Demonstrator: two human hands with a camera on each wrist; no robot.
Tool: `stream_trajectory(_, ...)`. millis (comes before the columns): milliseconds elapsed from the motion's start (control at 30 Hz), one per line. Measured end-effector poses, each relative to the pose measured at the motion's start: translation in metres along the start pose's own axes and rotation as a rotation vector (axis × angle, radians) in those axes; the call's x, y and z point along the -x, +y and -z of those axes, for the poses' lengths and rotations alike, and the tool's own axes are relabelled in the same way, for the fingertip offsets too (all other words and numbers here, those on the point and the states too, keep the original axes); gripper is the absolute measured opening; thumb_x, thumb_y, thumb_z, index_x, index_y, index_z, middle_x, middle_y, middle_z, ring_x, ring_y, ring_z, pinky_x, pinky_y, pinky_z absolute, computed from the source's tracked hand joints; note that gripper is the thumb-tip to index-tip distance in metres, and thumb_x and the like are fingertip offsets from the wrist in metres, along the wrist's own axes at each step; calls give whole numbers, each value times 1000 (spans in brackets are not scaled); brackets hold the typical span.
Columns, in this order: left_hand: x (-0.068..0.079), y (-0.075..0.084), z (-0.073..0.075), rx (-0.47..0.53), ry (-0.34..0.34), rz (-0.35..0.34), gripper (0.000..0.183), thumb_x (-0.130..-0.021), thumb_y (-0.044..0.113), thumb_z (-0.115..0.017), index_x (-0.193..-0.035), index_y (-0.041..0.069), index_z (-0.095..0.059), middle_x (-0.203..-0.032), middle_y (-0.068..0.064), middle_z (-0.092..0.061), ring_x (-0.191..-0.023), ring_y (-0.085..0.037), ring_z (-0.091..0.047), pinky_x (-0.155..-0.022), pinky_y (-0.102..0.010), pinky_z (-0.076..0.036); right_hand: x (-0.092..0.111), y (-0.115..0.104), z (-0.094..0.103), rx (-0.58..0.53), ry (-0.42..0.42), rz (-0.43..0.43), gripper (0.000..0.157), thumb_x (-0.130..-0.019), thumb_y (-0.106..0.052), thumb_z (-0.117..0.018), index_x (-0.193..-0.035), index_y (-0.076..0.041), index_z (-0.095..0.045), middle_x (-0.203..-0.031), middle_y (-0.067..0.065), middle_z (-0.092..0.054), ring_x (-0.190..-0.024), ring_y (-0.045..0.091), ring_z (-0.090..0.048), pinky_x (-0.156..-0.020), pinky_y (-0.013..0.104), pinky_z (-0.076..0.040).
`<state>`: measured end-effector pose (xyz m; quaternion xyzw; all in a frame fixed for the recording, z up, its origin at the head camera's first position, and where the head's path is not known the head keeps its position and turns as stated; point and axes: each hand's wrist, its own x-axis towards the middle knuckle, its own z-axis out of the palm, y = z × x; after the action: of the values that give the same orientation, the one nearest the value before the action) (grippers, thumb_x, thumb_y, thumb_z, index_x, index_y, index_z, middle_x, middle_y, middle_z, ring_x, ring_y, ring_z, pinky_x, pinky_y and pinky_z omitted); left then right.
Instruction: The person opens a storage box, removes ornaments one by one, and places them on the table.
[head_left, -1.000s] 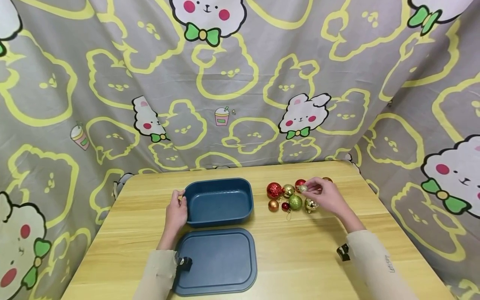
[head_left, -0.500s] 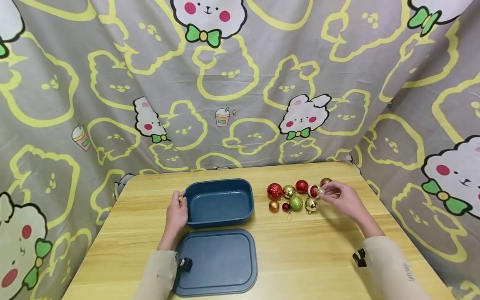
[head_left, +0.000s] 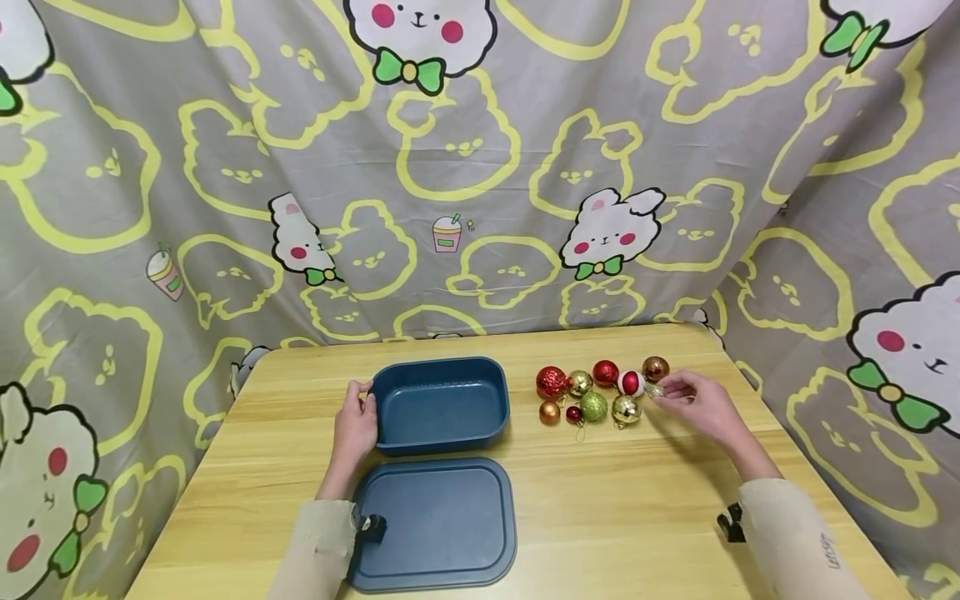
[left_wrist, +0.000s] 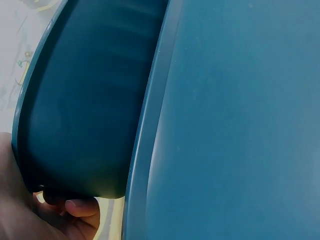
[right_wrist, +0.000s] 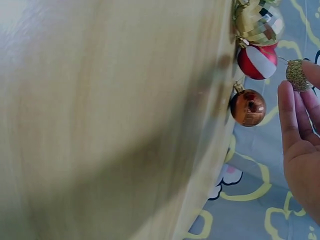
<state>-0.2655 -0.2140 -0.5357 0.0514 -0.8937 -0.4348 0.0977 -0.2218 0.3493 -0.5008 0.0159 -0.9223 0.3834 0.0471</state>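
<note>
My left hand point(head_left: 355, 427) grips the left end of a blue rectangular food container point(head_left: 442, 447), which stands open. In the left wrist view, its fingers point(left_wrist: 84, 207) curl at the container's end wall. A small gold glitter bauble point(right_wrist: 297, 76) is pinched between the thumb and fingers of my right hand point(head_left: 701, 407), at the right side of a group of Christmas baubles. Closest to it are a red-and-white bauble point(head_left: 631, 383), a shiny bronze bauble point(head_left: 656, 368) and a faceted gold bauble point(head_left: 626, 409).
The container's blue lid point(head_left: 435, 521) lies flat in front of it, partly under my left sleeve. Further left in the group are a red glitter bauble point(head_left: 551, 382), a green glitter bauble point(head_left: 593, 407) and a small orange bauble point(head_left: 549, 412). A patterned curtain point(head_left: 480, 167) surrounds the wooden table point(head_left: 600, 517).
My right hand has moved right with the gold glitter bauble, from above the middle of the group to its right side, uncovering the red-and-white and bronze baubles. My left hand stays on the container.
</note>
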Motion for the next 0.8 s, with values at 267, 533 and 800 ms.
stream_trajectory(267,0,0,-1,1,7,2,30,-112,17,-42,-139,8,-51,-75,-7,-45,-63,-23,-43,-61,-34,-36,1,7,-4,7,-25,-28,34,-91,-14,-79,-119,2,-68,-109,19,-72,-94,19,-66,-77,20,-52)
stream_trajectory(533,0,0,0,5,7,-4,30,-112,16,-42,-139,8,-52,-75,-7,-46,-63,-23,-44,-61,-34,-36,1,14,-9,2,-55,-47,37,-91,-17,-80,-120,4,-67,-109,20,-71,-96,23,-66,-77,23,-53)
stream_trajectory(800,-1,-1,-1,1,14,0,30,-112,16,-43,-139,9,-52,-75,-7,-45,-63,-22,-43,-61,-34,-36,-2,22,-10,20,-72,-52,37,-91,-17,-79,-120,2,-67,-108,19,-71,-95,24,-67,-78,25,-54)
